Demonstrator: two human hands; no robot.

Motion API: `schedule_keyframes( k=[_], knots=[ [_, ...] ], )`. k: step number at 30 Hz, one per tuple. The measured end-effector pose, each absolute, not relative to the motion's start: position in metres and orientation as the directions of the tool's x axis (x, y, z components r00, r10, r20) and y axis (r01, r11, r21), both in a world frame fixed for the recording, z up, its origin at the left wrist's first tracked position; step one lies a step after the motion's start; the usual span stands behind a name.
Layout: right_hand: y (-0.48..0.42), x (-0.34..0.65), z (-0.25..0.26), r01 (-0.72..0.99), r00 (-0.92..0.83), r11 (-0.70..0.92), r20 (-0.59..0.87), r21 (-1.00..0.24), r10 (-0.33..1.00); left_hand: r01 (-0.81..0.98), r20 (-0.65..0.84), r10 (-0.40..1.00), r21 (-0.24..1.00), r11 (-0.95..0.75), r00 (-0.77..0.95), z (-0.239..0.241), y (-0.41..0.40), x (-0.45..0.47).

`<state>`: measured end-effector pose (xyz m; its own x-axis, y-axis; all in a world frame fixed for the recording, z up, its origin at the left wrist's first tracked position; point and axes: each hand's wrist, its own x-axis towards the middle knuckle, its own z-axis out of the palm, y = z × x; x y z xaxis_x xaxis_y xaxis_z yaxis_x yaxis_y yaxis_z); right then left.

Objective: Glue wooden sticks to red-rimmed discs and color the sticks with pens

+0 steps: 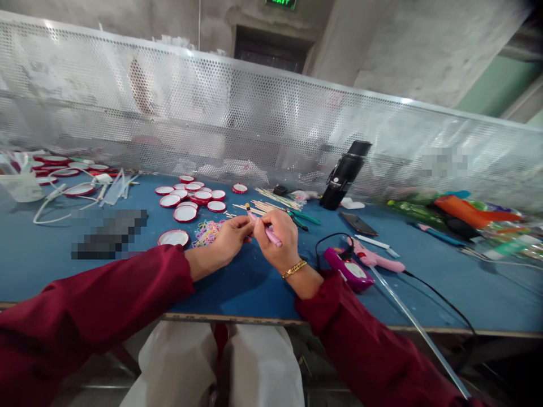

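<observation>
In the head view my right hand (278, 237) is closed around a slim pink pen-shaped tool (272, 236), its rear end showing below the fingers. A dark and yellowish tip pokes out beyond the fingertips; its exact kind is unclear. My left hand (231, 240) is pinched right beside it, fingertips almost touching my right hand, and whatever lies between them is hidden. Just left of my left hand is a pile of thin pastel loops (206, 232). Behind both hands lie several thin wooden sticks (263, 206) and green-handled pliers (305, 217).
Red-rimmed white jar lids (185, 212) lie in a group at centre-left. A black bottle (345, 175) stands tilted in view at the back. Right of my hands are a purple power strip (350, 270), a pink glue gun (375, 257) and a clear rod (418, 325) overhanging the table edge.
</observation>
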<state>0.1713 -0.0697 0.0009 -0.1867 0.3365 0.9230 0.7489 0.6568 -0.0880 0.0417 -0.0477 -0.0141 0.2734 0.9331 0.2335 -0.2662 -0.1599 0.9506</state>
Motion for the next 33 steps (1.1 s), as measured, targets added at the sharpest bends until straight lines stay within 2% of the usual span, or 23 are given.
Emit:
schedule_keyframes(
  k=[4, 23, 33],
  knots=[
    [-0.0696, 0.1713, 0.0008, 0.759, -0.17, 0.645, 0.929, -0.09, 0.33, -0.25, 0.199, 0.94, 0.96, -0.129, 0.276, -0.0137, -0.0478, 0.0414],
    [-0.0684, 0.1732, -0.0003, 0.772, -0.157, 0.628, 0.928, -0.097, 0.337, -0.234, 0.208, 0.936, 0.962, -0.142, 0.283, -0.0149, -0.0469, 0.0409],
    [-0.0697, 0.1703, 0.0008, 0.745, -0.203, 0.664, 0.926, -0.066, 0.319, -0.299, 0.247, 0.923, 0.941, -0.157, 0.295, -0.0177, -0.0446, 0.0415]
  ],
)
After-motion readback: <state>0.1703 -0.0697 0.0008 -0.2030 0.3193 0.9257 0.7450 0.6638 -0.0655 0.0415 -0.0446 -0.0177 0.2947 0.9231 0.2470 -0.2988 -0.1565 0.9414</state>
